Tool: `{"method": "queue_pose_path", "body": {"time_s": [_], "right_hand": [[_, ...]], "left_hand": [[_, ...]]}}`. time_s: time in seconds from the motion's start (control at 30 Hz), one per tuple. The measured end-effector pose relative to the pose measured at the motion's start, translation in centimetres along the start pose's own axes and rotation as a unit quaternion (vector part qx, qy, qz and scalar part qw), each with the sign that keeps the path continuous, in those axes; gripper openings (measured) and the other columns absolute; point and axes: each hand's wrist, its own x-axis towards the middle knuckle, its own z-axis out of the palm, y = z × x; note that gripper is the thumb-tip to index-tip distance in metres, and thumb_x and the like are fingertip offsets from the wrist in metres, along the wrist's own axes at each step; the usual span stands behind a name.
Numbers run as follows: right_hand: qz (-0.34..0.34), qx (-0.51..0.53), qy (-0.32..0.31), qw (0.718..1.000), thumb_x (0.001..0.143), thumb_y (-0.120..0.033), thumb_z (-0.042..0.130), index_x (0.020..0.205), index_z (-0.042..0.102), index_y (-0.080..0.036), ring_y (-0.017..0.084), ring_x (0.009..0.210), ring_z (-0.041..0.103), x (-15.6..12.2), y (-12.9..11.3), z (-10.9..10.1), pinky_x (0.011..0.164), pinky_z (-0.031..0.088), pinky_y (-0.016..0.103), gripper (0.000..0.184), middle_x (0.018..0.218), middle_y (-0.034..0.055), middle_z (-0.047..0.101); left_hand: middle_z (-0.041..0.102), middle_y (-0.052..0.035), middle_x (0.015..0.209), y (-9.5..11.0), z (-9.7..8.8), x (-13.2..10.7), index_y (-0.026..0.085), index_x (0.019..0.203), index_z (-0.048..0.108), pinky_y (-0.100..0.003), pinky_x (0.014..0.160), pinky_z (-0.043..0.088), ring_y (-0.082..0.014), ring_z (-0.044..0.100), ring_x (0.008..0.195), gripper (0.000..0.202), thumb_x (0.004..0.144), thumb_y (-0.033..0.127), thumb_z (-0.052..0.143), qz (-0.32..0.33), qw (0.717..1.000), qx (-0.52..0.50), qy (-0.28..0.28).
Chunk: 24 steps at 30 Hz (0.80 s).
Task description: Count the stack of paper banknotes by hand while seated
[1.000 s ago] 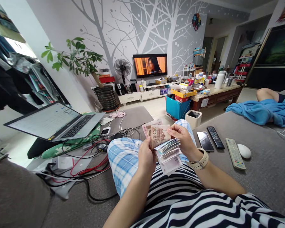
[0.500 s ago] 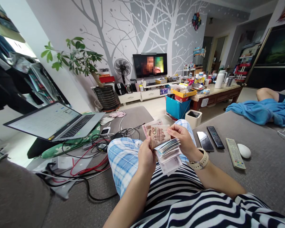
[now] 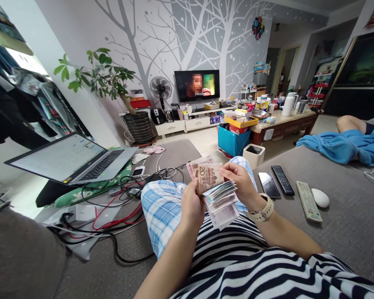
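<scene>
A stack of banknotes (image 3: 220, 194) is folded over in my left hand (image 3: 193, 202), whose thumb presses on it from the left. On top stands a brown 20 yuan note (image 3: 209, 177), with a pinkish note (image 3: 197, 164) showing behind it. My right hand (image 3: 241, 182) pinches the right edge of the 20 yuan note between thumb and fingers. Several folded notes fan out below, and a pale purplish note (image 3: 225, 216) hangs lowest. Both hands are above my lap, over blue checked trousers (image 3: 160, 205). A pale watch (image 3: 263, 209) is on my right wrist.
To the right on the sofa lie a phone (image 3: 269, 184), a black remote (image 3: 282, 180), a pale remote (image 3: 309, 202) and a white mouse (image 3: 320, 198). An open laptop (image 3: 102, 164) and tangled cables (image 3: 124, 218) lie left. Another person's leg (image 3: 352, 123) shows beside a blue blanket (image 3: 339, 145).
My hands and the banknotes stay almost exactly where they were. The overlay bar at the top of the television picture is gone.
</scene>
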Motion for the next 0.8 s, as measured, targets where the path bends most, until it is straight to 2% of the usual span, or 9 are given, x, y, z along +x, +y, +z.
{"method": "queue_pose_path", "body": {"time_s": [0.33, 0.57, 0.7, 0.8], "right_hand": [[0.002, 0.0, -0.003, 1.0, 0.074, -0.037, 0.072, 0.064, 0.056, -0.018, 0.009, 0.051, 0.039, -0.11, -0.42, 0.18, 0.049, 0.029, 0.024, 0.027, 0.056, -0.0049, 0.048], [-0.011, -0.024, -0.009, 1.0, 0.079, -0.041, 0.067, 0.062, 0.054, -0.019, 0.009, 0.047, 0.034, -0.1, -0.23, 0.01, 0.046, 0.024, 0.025, 0.031, 0.052, -0.005, 0.045], [0.001, -0.027, -0.024, 0.999, 0.082, -0.046, 0.063, 0.063, 0.054, -0.019, 0.009, 0.046, 0.037, -0.02, -0.04, -0.1, 0.046, 0.025, 0.026, 0.034, 0.052, -0.0025, 0.052], [-0.008, -0.032, -0.014, 0.999, 0.078, -0.043, 0.069, 0.064, 0.054, -0.019, 0.01, 0.049, 0.041, 0.08, 0.03, -0.12, 0.049, 0.029, 0.025, 0.031, 0.054, -0.0027, 0.053]], "left_hand": [[0.072, -0.0051, 0.083, 0.46, 0.44, -0.43, 0.014, 0.081, 0.07, -0.031, 0.074, 0.05, -0.02, 0.065, 0.08, 0.024, 0.067, 0.032, 0.064, 0.012, 1.0, 0.014, 0.003], [0.065, -0.0014, 0.064, 0.66, 0.48, -0.58, 0.014, 0.065, 0.066, -0.027, 0.063, 0.048, -0.0152, 0.059, 0.061, 0.015, 0.066, 0.029, 0.064, 0.035, 0.998, 0.05, 0.011], [0.068, -0.0033, 0.068, 0.69, 0.61, -0.69, 0.014, 0.077, 0.069, -0.03, 0.067, 0.05, -0.0196, 0.064, 0.069, 0.02, 0.068, 0.032, 0.065, 0.012, 1.0, 0.023, -0.016], [0.071, -0.0055, 0.073, 0.77, 0.76, -0.89, 0.014, 0.081, 0.069, -0.032, 0.069, 0.05, -0.0215, 0.067, 0.072, 0.024, 0.068, 0.033, 0.067, 0.003, 0.999, 0.012, -0.032]]}}
